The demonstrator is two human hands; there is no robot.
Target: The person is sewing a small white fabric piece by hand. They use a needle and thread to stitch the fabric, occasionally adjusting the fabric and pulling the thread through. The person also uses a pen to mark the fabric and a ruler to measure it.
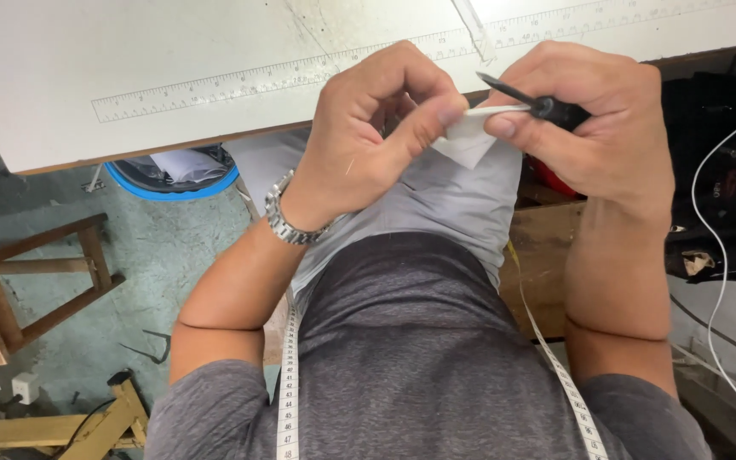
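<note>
Both hands (487, 119) meet before the table (87, 60); a stool (44, 273) stands left.

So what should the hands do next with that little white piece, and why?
Probably slide the black tool a little further along the white fabric piece. The left hand pinches the piece by its edge, the right hand grips the tool, and its thin tip lies right at that edge, so a small careful push seems likeliest. What the tip catches is too small to tell.
</note>
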